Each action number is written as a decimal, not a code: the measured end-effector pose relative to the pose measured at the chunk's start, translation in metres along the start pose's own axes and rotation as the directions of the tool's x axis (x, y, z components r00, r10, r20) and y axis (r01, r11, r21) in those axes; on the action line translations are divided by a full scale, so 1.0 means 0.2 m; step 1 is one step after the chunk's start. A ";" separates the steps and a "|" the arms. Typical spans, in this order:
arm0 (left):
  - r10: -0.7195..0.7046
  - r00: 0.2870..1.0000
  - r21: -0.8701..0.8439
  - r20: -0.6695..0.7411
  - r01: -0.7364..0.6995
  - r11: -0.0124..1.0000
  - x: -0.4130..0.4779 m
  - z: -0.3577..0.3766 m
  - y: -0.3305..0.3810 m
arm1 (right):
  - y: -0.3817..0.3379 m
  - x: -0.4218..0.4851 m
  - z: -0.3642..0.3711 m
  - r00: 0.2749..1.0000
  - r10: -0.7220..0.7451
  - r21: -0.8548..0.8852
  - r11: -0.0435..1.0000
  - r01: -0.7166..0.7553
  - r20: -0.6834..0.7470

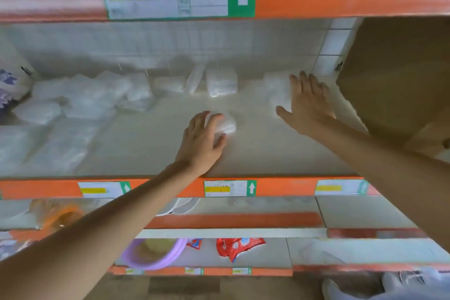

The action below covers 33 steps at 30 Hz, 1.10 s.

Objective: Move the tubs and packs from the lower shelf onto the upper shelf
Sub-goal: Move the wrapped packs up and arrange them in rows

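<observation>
- The small tub [227,125] is rounded, clear and shiny. It sits near the middle of the smooth, pale shelf board [255,151].
- The left hand [202,140] curls its fingers over the small tub.
- The right hand [308,105] spreads wide, straight fingers against a soft white pack [276,90] further back.
- More crinkly white bags [80,97] lie heaped on the left.

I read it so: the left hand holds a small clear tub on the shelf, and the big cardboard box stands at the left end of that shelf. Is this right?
Not quite: the head view shows the cardboard box at the right end of that shelf. The left hand does hold the small clear tub.
</observation>
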<state>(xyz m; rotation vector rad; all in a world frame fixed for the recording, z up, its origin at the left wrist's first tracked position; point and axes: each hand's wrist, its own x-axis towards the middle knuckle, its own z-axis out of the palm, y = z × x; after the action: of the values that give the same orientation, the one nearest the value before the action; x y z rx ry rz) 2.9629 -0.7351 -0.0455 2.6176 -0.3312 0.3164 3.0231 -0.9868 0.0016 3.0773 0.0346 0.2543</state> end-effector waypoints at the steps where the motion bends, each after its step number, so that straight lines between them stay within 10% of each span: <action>1: -0.005 1.000 -0.043 -0.013 0.005 0.999 0.00 0.01 -0.02 | 0.00 -0.01 0.02 1.000 -0.005 -0.010 1.000 0.005 -0.016; 8: -0.051 0.996 -0.210 -0.071 0.036 0.977 0.00 0.01 -0.06 | -0.01 -0.05 0.05 0.929 -0.056 0.166 0.978 0.124 -0.365; 33: -0.060 0.985 -0.140 0.160 0.083 0.987 -0.12 -0.27 -0.11 | -0.18 -0.45 -0.08 0.980 -0.102 0.582 0.792 0.184 -0.171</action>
<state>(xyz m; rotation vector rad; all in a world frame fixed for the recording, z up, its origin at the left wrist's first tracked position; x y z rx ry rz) 2.9370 -0.6858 -0.0162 2.5076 -0.2996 0.0612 2.9318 -0.9517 -0.0001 3.6473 0.4389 0.5317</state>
